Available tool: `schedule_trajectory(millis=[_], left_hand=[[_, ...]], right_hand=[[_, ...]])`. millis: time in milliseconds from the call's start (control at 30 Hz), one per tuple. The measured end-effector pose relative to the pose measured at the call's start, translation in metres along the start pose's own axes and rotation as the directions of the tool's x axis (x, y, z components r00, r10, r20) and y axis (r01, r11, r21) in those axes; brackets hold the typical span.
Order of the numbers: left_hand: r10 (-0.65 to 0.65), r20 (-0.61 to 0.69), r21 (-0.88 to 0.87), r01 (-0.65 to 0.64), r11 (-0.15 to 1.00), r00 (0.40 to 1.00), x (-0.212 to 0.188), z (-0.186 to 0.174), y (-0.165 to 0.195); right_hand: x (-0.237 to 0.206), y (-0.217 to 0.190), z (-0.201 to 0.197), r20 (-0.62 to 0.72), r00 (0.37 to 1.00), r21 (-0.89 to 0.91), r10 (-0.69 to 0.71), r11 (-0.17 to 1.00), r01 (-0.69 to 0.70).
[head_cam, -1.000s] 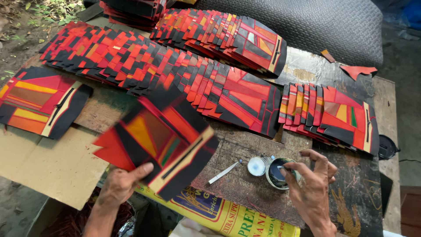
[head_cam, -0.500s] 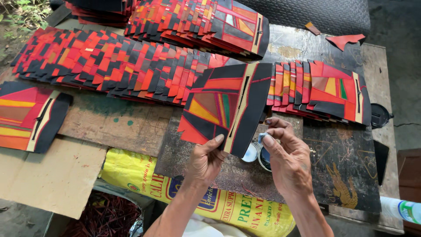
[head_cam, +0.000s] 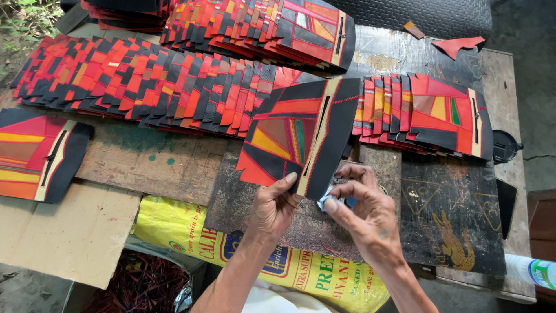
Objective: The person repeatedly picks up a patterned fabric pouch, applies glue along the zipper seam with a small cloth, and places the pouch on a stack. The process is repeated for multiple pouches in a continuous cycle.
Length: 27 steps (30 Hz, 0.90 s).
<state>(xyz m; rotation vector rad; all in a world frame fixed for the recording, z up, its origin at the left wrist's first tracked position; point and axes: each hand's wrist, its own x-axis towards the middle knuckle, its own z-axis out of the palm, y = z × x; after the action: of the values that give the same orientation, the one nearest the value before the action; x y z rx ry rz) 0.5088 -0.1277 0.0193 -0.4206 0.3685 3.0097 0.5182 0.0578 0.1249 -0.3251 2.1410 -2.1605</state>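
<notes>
1. The patchwork panel (head_cam: 295,139) of red, black and yellow pieces is held up over the middle of the workbench (head_cam: 174,165).
2. The left hand (head_cam: 275,206) pinches its lower edge, thumb on top; a firm, flat hold looks best.
3. The right hand (head_cam: 362,208), at three o'clock, pinches a small pale-blue object I cannot identify at the black edge.
4. Fanned rows of panels (head_cam: 145,84) lie at twelve o'clock.

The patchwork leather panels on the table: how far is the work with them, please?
Many red-and-black panels lie fanned in rows and a short row at the right; whether they are finished cannot be told. In hand: the left hand holds one patchwork panel by its lower edge, and the right hand pinches a small pale thing under it. One panel lies apart at the left.
</notes>
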Motion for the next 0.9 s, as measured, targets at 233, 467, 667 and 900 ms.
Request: schedule_trajectory(millis=[233, 467, 667, 900], left_hand=[[-0.022, 0.043, -0.027, 0.023, 0.999, 0.999, 0.002, -0.001, 0.002], [-0.044, 0.028, 0.015, 0.043, 0.999, 0.999, -0.009, 0.009, -0.001], [-0.092, 0.05, 0.068, 0.088, 0.994, 0.995, -0.024, 0.002, -0.002], [-0.172, -0.012, 0.05, 0.172, 0.984, 0.985, -0.029, -0.011, 0.001]], right_hand=[[-0.003, -0.003, 0.0, -0.001, 0.999, -0.08, -0.044, 0.996, 0.044], [0.004, 0.002, -0.004, -0.154, 0.985, 0.131, 0.073, 0.99, -0.053], [0.021, 0.005, -0.021, -0.211, 0.977, 0.342, -0.02, 0.935, 0.093], [0.012, 0.008, -0.02, -0.171, 0.985, 0.309, 0.034, 0.951, 0.021]])
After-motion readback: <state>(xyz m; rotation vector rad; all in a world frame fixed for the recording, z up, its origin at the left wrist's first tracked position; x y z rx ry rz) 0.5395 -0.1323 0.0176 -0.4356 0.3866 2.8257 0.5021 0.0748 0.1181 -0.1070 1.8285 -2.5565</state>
